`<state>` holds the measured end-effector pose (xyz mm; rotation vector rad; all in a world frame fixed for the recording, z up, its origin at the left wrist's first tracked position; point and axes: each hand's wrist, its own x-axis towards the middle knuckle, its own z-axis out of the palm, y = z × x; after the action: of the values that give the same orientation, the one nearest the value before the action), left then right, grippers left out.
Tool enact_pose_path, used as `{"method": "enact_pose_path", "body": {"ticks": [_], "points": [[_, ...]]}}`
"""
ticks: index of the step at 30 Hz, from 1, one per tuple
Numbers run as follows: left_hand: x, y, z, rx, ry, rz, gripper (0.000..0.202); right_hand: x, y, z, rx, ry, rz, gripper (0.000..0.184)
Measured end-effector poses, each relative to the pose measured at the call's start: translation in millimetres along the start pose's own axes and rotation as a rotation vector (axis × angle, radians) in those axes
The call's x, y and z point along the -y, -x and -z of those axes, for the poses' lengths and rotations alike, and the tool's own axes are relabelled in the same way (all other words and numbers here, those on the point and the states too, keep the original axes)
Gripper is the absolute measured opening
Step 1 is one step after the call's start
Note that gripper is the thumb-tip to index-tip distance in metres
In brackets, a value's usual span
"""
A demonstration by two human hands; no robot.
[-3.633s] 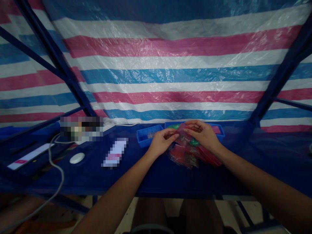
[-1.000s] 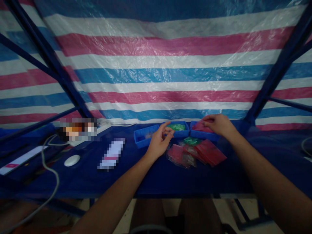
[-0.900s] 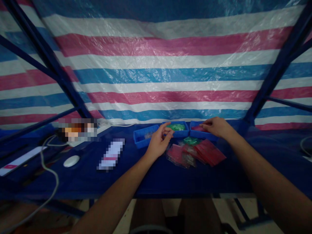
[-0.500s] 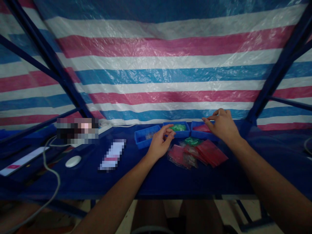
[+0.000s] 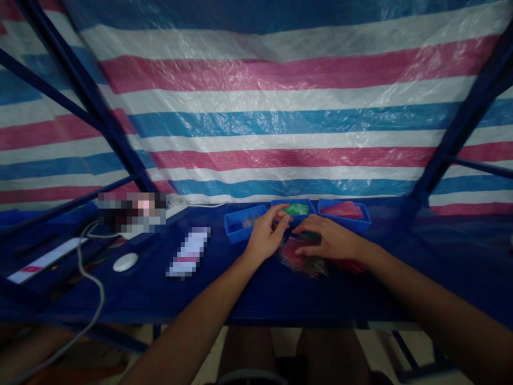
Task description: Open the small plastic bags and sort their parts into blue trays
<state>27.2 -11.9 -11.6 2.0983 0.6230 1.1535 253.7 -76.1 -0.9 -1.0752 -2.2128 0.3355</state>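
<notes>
Three blue trays stand in a row at the back of the dark blue table: a left tray (image 5: pixel 239 221), a middle tray (image 5: pixel 304 203) with green pieces, and a right tray (image 5: pixel 363 221) with red packets. A pile of small red plastic packets (image 5: pixel 298 260) lies in front of them. My right hand (image 5: pixel 329 241) rests flat on that pile with its fingers stretched out. My left hand (image 5: pixel 267 233) hovers just left of the pile near the middle tray, its fingers loosely curled and nothing visible in them.
A white mouse (image 5: pixel 125 261) and a grey cable (image 5: pixel 91 278) lie at the left, with a flat white device (image 5: pixel 44 259) beyond. A blurred small box (image 5: pixel 188 252) sits mid-table. A striped tarp (image 5: pixel 280 117) and blue frame poles (image 5: pixel 460 123) wall the space.
My right hand has come back from the right tray and dropped onto the packet pile. My left hand has stayed near the middle tray.
</notes>
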Motion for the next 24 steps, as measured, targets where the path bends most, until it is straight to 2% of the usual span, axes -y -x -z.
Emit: {"method": "enact_pose_path", "body": {"ticks": [3, 5, 10, 13, 17, 20, 24], "points": [[-0.3, 0.0, 0.5, -0.005, -0.01, 0.001, 0.04, -3.2, -2.8, -16.1, 0.019, -0.066, -0.005, 0.022], [0.5, -0.2, 1.0, -0.013, -0.016, -0.003, 0.039, -6.8, -4.3, -20.2, 0.0, -0.104, -0.039, 0.02], [-1.9, -0.6, 1.4, -0.028, 0.026, -0.001, 0.039, -8.4, -7.7, -15.8, -0.161, -0.3, -0.201, 0.026], [-7.9, 0.4, 0.1, 0.014, 0.134, 0.005, 0.039, -8.1, -8.7, -10.3, -0.326, -0.51, -0.251, 0.033], [-13.7, 3.2, -2.3, 0.069, 0.204, 0.005, 0.047, -9.2, -9.1, -6.7, -0.484, -0.577, -0.297, 0.034], [-13.1, 4.6, -3.6, 0.083, 0.175, 0.009, 0.049, -7.4, -9.4, -6.0, -0.544, -0.585, -0.317, 0.035], [-7.0, 2.8, -5.4, 0.012, 0.087, 0.025, 0.038, -4.1, -9.8, -6.8, -0.516, -0.608, -0.32, 0.037]]}}
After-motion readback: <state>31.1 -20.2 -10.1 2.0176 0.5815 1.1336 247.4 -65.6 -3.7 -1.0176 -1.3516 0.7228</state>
